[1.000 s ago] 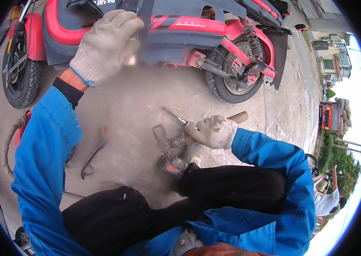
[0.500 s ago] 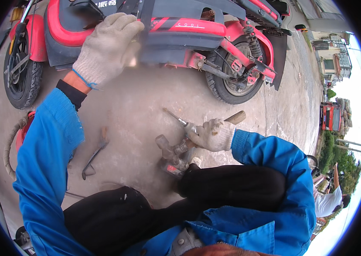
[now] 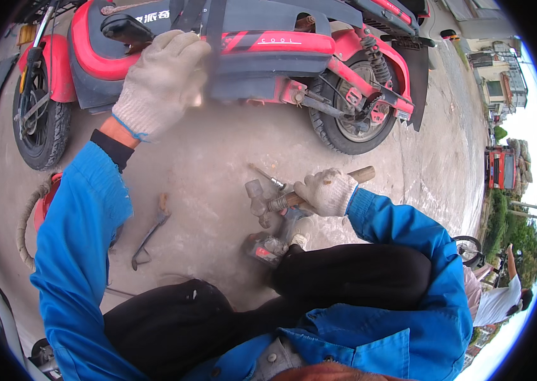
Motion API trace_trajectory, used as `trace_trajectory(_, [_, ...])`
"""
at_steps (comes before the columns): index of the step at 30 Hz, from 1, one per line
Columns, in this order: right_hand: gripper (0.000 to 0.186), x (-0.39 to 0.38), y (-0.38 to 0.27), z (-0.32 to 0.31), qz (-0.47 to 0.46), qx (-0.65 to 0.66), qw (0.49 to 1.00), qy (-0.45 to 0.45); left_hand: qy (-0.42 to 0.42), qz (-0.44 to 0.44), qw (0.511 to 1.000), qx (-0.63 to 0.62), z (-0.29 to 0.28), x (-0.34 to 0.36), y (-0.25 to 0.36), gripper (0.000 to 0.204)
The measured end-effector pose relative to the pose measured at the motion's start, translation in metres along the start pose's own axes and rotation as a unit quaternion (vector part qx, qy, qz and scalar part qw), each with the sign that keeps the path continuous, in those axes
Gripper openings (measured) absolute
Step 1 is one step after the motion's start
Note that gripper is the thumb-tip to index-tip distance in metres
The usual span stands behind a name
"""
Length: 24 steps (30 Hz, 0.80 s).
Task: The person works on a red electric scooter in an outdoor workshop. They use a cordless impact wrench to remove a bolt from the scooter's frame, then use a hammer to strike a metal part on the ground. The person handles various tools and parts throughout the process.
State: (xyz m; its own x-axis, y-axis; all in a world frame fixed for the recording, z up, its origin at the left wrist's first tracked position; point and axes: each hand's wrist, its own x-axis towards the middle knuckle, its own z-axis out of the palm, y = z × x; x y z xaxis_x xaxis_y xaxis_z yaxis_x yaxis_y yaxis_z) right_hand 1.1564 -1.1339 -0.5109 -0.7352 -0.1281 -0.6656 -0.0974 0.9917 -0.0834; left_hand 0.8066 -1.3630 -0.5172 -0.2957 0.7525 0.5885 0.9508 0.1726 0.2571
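My right hand, in a whitish knit glove, is closed round the wooden handle of a hammer. The hammer head points left, and coils are wound on the handle near it. Just behind and below the hammer is a cordless drill, partly hidden, with a long bit pointing away. My left hand, gloved too, is raised in front of a red and black electric scooter. Its fingers are curled closed beside a blurred dark upright strip; whether they grip it is unclear.
A wooden-handled metal tool lies on the concrete floor. Left of my left sleeve is a red object with a wrapped, curved handle. A person in a white top is at far right, below a loaded red truck.
The hammer head has risen and swung away from me in my right hand. My left hand stays about where it was by the scooter. The whole view has shifted slightly.
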Motion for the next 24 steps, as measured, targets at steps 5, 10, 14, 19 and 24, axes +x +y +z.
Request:
trace_trajectory(5, [0.047, 0.008, 0.012, -0.008, 0.042, 0.045, 0.998, 0.003, -0.006, 0.005, 1.0, 0.007, -0.004, 0.003, -0.004, 0.041])
trace_trajectory(10, [0.038, 0.032, 0.002, -0.013, 0.09, 0.126, 0.988, -0.006, 0.005, 0.009, 1.0, 0.012, -0.005, 0.002, -0.005, 0.041])
trace_trajectory(14, [0.034, 0.045, -0.008, -0.015, 0.053, 0.131, 0.989, -0.038, 0.03, 0.028, 0.999, 0.016, 0.002, -0.001, -0.01, 0.035])
trace_trajectory(19, [0.034, 0.054, -0.008, -0.007, 0.034, 0.072, 0.995, -0.062, 0.042, 0.029, 0.999, 0.019, 0.009, -0.003, -0.012, 0.038])
trace_trajectory(24, [0.041, 0.06, -0.001, -0.001, 0.033, 0.041, 0.997, -0.049, 0.068, 0.056, 0.996, 0.006, 0.012, -0.001, -0.017, 0.043])
